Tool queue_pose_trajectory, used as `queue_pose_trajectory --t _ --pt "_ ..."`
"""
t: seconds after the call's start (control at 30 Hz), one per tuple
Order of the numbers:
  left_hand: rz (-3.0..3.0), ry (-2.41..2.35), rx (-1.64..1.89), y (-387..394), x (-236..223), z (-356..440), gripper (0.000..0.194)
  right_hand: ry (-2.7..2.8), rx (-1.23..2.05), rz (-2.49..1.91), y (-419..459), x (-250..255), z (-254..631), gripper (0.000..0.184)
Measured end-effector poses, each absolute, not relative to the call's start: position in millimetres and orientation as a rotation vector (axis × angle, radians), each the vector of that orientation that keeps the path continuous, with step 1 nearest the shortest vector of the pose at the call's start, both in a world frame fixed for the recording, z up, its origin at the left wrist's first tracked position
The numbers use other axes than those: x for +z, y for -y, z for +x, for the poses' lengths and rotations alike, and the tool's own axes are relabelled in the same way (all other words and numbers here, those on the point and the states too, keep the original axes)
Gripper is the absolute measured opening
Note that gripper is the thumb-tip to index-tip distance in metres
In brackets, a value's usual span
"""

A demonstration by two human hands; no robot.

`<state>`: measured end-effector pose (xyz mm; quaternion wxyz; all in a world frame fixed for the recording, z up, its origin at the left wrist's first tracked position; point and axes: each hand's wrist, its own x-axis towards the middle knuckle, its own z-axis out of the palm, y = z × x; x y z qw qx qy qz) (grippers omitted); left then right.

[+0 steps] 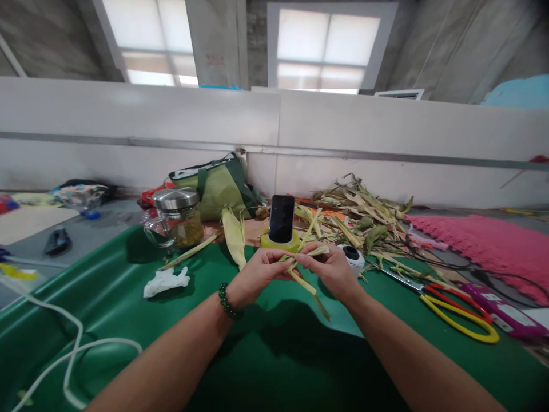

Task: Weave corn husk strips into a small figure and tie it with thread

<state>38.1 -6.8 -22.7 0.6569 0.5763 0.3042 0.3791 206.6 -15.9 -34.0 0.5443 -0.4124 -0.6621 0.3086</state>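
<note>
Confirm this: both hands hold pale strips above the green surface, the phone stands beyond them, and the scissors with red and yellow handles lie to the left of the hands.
Not quite: the scissors lie to the right of the hands, as the head view shows. The rest stands: left hand and right hand hold pale strips, with the phone beyond.

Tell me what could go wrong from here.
The thin, pale green husk strips pinched by the left hand and right hand could slip or tear if the grip pulls too hard. The black rectangular phone, propped in a round yellow base just beyond the hands, might get knocked. The right forearm could catch the nearby metal scissors with red and yellow handles.
</note>
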Motion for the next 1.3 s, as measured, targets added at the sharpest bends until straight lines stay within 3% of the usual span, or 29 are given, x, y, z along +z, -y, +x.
queue_pose_trajectory --t 0.23,0.37,0.47,0.67,0.97,1.13,1.3 --pt "1.35 -0.694 0.847 7 -20 36 0.029 1.439 0.875 -0.983 12 -32 205 0.034" --pt "1.328 -0.704 0.888 4 -17 32 0.03 1.46 1.296 -1.034 15 -28 207 0.044" --pt "1.259 -0.74 0.973 -1 -16 29 0.033 1.563 1.468 -1.042 19 -22 213 0.037" --pt "1.261 -0.826 1.037 -5 -14 29 0.022 1.747 1.362 -0.785 26 -14 221 0.016" --pt "1.51 -0.843 1.032 3 -13 36 0.009 1.847 0.768 -0.907 19 -27 213 0.029" --pt "1.51 -0.727 1.006 7 -16 40 0.01 1.804 0.783 -1.011 17 -28 211 0.041" --pt "1.511 -0.745 0.985 9 -17 39 0.016 1.748 0.872 -1.052 20 -28 207 0.041"
